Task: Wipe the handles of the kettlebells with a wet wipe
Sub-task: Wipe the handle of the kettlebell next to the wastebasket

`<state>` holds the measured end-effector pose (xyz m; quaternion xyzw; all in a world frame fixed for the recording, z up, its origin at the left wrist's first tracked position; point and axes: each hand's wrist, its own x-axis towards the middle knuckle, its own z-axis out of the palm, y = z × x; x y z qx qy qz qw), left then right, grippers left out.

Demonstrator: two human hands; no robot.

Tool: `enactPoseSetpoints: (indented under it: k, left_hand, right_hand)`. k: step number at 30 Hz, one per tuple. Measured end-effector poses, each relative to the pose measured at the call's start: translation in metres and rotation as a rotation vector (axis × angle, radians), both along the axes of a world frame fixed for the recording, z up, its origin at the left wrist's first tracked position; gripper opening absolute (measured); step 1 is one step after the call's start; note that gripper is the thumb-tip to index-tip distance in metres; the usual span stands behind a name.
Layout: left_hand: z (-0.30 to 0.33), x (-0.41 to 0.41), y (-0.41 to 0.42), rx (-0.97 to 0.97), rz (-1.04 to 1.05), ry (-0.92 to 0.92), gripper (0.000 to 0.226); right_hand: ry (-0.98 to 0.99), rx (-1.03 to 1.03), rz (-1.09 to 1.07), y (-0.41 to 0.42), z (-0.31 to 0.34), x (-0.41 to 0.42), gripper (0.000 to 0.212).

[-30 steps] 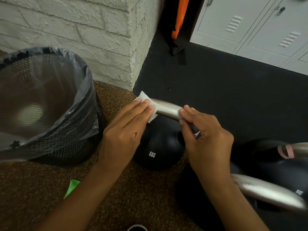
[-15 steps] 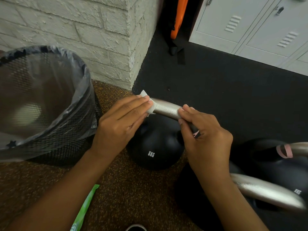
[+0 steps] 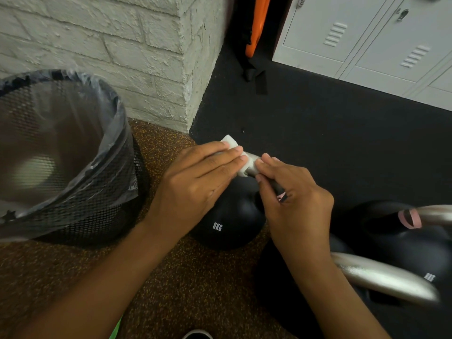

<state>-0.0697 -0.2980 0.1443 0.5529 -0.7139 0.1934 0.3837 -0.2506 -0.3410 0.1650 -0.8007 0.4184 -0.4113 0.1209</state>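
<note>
Pressing wet wipe onto 8KG kettlebell handle with left hand fingers flat, right hand just beside it gripping the handle, bin left of both

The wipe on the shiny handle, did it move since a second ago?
Yes. The left hand slid the wet wipe along the handle toward the right hand, so the bare metal between them has nearly vanished and the fingertips almost meet. The right hand kept its grip on the handle's end. The 8KG kettlebell and the bin stayed put.
</note>
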Motion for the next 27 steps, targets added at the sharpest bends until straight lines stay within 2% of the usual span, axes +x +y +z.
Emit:
enactPoseSetpoints:
  k: [7,15,24,27]
  left_hand:
    - [0.002,-0.016,0.001,0.034,0.027,0.010,0.024]
    - [0.011,-0.029,-0.001,0.116,-0.009,-0.002,0.027]
    - [0.017,-0.042,-0.001,0.170,-0.059,0.046,0.023]
    - [0.021,-0.042,0.000,0.157,-0.061,0.130,0.019]
  right_hand:
    - [0.003,0.050,0.003,0.001,0.004,-0.001,0.028]
    - [-0.007,0.212,0.038,0.000,0.017,-0.006,0.040]
    - [0.065,0.162,0.066,0.004,0.019,-0.014,0.049]
    - [0.050,0.181,0.074,0.008,0.020,-0.013,0.050]
